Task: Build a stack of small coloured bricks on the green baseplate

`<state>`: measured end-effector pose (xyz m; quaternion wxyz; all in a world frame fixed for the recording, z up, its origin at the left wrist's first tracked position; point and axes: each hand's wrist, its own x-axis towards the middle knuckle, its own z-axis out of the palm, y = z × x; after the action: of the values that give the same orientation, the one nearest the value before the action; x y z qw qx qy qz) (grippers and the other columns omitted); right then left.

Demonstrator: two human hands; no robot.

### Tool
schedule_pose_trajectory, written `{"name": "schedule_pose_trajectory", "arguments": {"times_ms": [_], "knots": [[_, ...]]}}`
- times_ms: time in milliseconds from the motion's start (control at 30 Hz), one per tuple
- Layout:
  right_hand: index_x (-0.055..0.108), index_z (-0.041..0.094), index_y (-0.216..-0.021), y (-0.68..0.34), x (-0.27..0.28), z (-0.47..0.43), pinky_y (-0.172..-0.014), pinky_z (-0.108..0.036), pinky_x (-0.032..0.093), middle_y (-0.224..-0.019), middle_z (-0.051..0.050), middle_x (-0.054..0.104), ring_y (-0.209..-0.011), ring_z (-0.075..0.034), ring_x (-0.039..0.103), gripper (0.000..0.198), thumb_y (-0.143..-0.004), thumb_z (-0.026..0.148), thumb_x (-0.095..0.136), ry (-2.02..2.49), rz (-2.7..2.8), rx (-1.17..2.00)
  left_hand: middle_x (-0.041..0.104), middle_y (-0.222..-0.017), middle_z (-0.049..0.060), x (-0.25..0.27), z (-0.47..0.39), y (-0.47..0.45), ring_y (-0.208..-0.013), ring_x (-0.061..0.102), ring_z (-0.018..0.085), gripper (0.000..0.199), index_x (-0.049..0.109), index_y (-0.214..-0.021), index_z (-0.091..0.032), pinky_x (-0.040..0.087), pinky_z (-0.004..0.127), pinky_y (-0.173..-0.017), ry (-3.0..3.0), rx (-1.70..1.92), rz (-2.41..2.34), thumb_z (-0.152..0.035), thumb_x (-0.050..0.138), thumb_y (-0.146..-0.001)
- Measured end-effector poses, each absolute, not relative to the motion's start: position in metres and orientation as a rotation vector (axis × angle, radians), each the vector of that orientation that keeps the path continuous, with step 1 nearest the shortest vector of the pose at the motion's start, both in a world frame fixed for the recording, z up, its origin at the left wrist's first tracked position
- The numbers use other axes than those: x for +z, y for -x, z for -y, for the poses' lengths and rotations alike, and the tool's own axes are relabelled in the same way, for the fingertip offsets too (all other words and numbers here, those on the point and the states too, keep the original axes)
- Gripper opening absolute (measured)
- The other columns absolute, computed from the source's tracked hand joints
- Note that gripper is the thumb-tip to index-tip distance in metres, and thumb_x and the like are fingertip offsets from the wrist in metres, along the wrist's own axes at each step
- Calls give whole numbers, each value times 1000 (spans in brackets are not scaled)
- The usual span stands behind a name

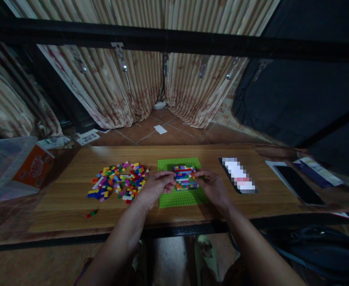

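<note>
Dim room, striped curtains hanging behind a wooden tabletop. Mid-tabletop, a green baseplate is lying flat, carrying a multicoloured brick block, long axis running toward the far edge. Left hand and right hand are pinching its sides. Loose bricks are lying toward the left edge.

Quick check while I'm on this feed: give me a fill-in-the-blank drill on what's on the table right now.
1. Both hands, left and right, touch the brick block standing on the ____ baseplate.
2. The loose bricks lie to the ____ of the baseplate.
3. One stray brick lies alone near the table's ____ edge.
4. The dark phone lies on the table's ____ side.

Missing words: green; left; front; right
</note>
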<state>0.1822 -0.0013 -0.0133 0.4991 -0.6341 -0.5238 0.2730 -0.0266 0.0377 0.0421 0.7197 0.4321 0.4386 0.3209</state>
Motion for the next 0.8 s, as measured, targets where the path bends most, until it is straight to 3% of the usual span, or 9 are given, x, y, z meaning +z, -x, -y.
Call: {"name": "schedule_pose_trajectory", "arguments": {"times_ms": [433, 800], "knots": [[68, 19, -70, -163, -4, 2, -64, -31, 49, -71, -3, 70, -67, -19, 64, 12, -64, 29, 63, 1570, 974, 709, 66, -69, 3, 43, -36, 24, -57, 57, 8, 23, 68, -87, -13, 43, 21, -57, -965, 692, -985, -27, 72, -69], [69, 18, -73, -158, -5, 5, -67, -30, 48, -75, -4, 71, -70, -19, 64, 14, -65, 24, 59, 1587, 914, 709, 66, -71, 4, 42, -32, 17, -57, 56, 8, 16, 66, -87, -12, 43, 20, -56, -1002, 647, -1050, -22, 65, -76]]}}
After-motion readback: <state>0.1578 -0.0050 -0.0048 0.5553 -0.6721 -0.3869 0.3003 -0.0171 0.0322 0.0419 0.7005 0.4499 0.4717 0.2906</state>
